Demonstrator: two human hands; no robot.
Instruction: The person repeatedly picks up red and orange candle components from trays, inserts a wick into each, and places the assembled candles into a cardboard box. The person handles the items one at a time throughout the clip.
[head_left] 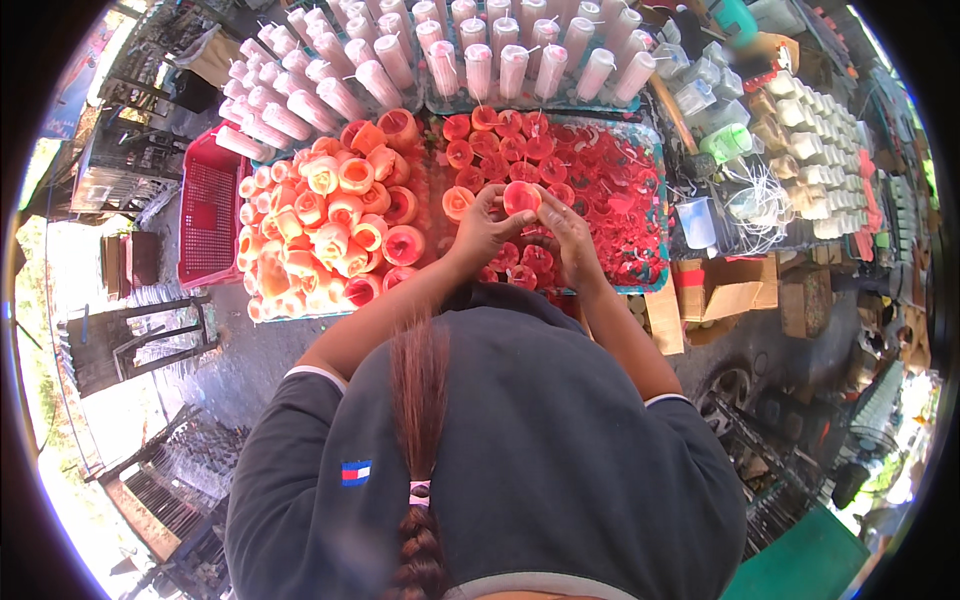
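Note:
Between the fingertips of my left hand (pixel 484 236) and my right hand (pixel 570 236) is a small round candle (pixel 521 198), red in the middle with a paler rim. Both hands are closed on it, above the tray (pixel 664 215) of red wax scraps. Several more small red candles (pixel 511 122) with wicks stand in that tray, ahead of my hands and below them. An orange-rimmed candle (pixel 458 203) lies just left of my left hand. Farther left, peach rose-shaped wax cups (pixel 345 212) are heaped, some with red centres.
Rows of tall pale pink candles (pixel 512 72) with wicks stand along the back. A red plastic basket (pixel 208 210) sits at the left. On the right are white string (pixel 757 208), a clear plastic cup (pixel 697 224), stacked pale trays (pixel 805 150) and cardboard boxes (pixel 722 290).

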